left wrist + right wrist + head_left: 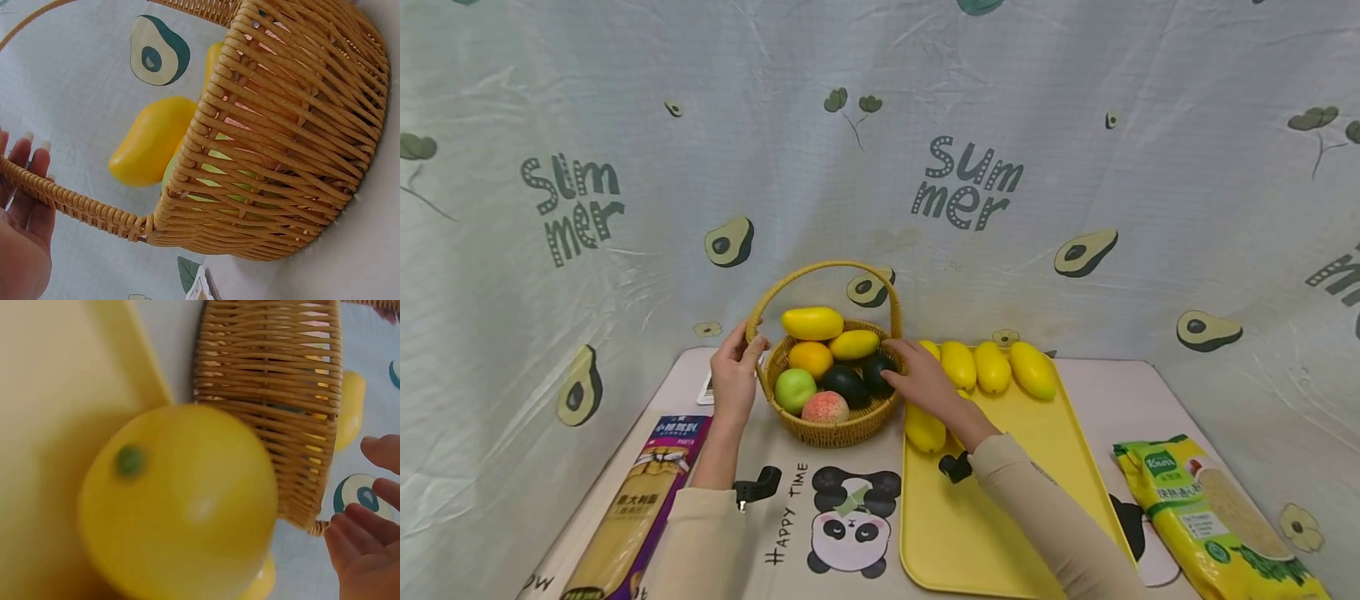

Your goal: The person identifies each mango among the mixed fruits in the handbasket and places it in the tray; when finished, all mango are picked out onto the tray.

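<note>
A wicker basket [831,433] with a tall arched handle stands at the back of the table. It holds two yellow mangoes [812,323], an orange [811,360], a green apple [795,390], a peach [825,408] and two dark avocados [845,386]. My left hand [735,375] grips the handle's left side, its fingers behind the handle in the left wrist view. At the basket's right rim, my right hand [925,379] has thumb and fingers apart, with nothing between them in the right wrist view. A yellow mango [181,500] looms close to that wrist camera.
A yellow tray [940,525] lies right of the basket, with several mangoes [992,367] along its back and left. A pasta packet [640,500] lies at the left, a Knorr bag [1217,517] at the right. A patterned curtain [820,192] hangs behind.
</note>
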The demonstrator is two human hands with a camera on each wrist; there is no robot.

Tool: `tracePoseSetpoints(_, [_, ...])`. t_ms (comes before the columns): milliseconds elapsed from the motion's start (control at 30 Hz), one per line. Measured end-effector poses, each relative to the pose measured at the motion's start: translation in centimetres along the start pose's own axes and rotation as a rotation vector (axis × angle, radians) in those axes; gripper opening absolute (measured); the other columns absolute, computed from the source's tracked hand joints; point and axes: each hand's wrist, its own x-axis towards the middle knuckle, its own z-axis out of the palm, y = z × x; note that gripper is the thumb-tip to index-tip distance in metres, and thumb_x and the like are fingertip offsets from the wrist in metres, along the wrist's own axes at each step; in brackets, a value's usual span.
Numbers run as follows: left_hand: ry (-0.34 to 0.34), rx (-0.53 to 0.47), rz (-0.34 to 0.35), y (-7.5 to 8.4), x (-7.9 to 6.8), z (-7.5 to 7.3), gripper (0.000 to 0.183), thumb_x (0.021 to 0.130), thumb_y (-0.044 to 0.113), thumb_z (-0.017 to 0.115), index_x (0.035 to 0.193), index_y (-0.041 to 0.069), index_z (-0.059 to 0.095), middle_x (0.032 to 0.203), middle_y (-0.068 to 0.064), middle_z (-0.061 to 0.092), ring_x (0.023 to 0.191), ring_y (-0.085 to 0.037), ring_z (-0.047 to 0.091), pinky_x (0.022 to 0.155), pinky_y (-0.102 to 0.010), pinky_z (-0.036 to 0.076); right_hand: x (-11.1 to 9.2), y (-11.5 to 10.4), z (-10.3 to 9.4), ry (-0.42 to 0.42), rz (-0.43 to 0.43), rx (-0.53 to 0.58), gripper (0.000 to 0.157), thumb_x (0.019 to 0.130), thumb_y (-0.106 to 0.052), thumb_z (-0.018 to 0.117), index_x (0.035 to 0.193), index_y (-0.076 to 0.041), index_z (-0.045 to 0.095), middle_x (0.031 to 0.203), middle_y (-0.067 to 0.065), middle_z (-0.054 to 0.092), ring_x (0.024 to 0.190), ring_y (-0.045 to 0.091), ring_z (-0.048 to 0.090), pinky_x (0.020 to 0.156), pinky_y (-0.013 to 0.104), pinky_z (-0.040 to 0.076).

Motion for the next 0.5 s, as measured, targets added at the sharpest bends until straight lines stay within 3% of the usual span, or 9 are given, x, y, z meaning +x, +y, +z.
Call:
tracePoseSetpoints(200, [-0.014,-0.002,-0.013,2.2,-0.9,-0.1,0.036,0.103,0.017,0.053,0.136,0.003,0.058,0.097,-0.006,0.064,0.094,-0.008,0.058,0.094,-0.019,0.042,1.8,0.0,1.5,-0.026,0.023,0.013,0.056,0.094,-0.025,0.068,0.145,-0.013,0.05,0.146,0.009,0.051,0.133,0.028,0.051,0.112,0.046,0.042])
tracePoseSetpoints(300, [-0.017,0.0,-0.016,2.5,-1.1,-0.1,0.035,0.103,0.018,0.053,0.136,0.004,0.058,0.1,-0.011,0.064,0.095,-0.009,0.058,0.095,-0.02,0.042,2.4,0.0,2.1,-0.031,0.038,0.024,0.056,0.093,-0.024,0.069,0.145,-0.013,0.05,0.147,0.011,0.051,0.132,0.029,0.051,0.11,0.046,0.043])
tracePoseSetpoints(500, [-0.021,-0.01,-0.013,2.6,-1.0,-0.1,0.035,0.103,0.019,0.054,0.135,0.006,0.059,0.097,-0.006,0.064,0.095,-0.009,0.057,0.096,-0.022,0.041,3.6,-0.1,2.7,-0.038,0.062,0.042,0.057,0.094,-0.023,0.067,0.147,-0.014,0.048,0.151,0.011,0.046,0.138,0.03,0.046,0.114,0.048,0.039])
